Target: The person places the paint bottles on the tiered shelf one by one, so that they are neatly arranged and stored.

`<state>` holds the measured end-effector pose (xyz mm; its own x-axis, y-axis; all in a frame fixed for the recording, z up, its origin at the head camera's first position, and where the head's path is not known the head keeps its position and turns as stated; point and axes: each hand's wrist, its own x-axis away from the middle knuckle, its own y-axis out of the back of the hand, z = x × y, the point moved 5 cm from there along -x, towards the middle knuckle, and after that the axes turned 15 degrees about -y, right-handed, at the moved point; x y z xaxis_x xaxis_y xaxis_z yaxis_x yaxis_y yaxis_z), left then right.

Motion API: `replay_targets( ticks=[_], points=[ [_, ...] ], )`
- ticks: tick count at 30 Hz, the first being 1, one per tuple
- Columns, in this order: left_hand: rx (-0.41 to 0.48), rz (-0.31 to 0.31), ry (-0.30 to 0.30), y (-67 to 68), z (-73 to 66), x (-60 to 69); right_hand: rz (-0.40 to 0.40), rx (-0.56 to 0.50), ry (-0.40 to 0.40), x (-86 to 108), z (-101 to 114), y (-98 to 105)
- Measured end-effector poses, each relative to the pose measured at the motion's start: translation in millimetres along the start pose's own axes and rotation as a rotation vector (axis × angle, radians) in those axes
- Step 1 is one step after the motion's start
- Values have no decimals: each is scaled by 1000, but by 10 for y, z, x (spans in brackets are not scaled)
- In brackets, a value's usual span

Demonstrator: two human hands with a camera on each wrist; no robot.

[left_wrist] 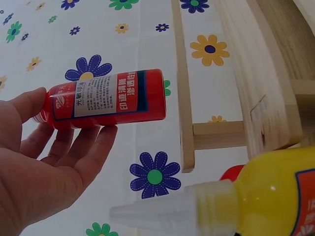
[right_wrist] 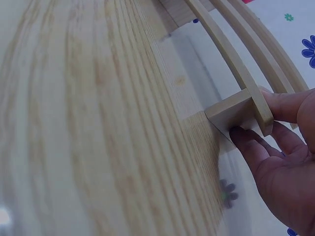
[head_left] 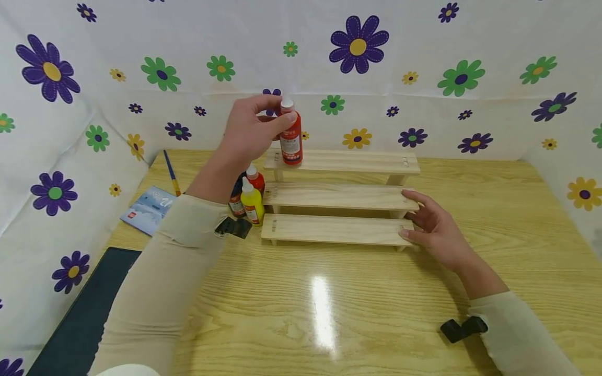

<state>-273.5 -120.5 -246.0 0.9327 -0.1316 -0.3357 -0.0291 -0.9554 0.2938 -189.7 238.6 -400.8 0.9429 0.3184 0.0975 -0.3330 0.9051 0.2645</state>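
My left hand grips a red ink bottle with a white cap near its top. The bottle is upright at the left end of the top step of a three-step wooden shelf; whether its base touches the board I cannot tell. In the left wrist view, thumb and fingers lie around the neck and body of the red bottle, label showing. At the shelf's right end, my right hand holds the lower steps. The right wrist view shows its fingers curled about a board end and support.
Left of the shelf stand a yellow bottle, another red bottle and a dark bottle, close together. Farther left lie a blue-white booklet, a paintbrush and a dark mat. A flowered cloth hangs behind.
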Motion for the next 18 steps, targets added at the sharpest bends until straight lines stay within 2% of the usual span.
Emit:
replay_targets(
  ticks=[3,7,18],
  points=[
    [-25,8,20,-20,35,-2,9,-7,9,2,8,-5],
    [-48,17,18,-33,79,0,13,-8,11,1,12,-7],
    [23,25,23,-47,131,9,6,-9,0,5,-12,1]
  ],
)
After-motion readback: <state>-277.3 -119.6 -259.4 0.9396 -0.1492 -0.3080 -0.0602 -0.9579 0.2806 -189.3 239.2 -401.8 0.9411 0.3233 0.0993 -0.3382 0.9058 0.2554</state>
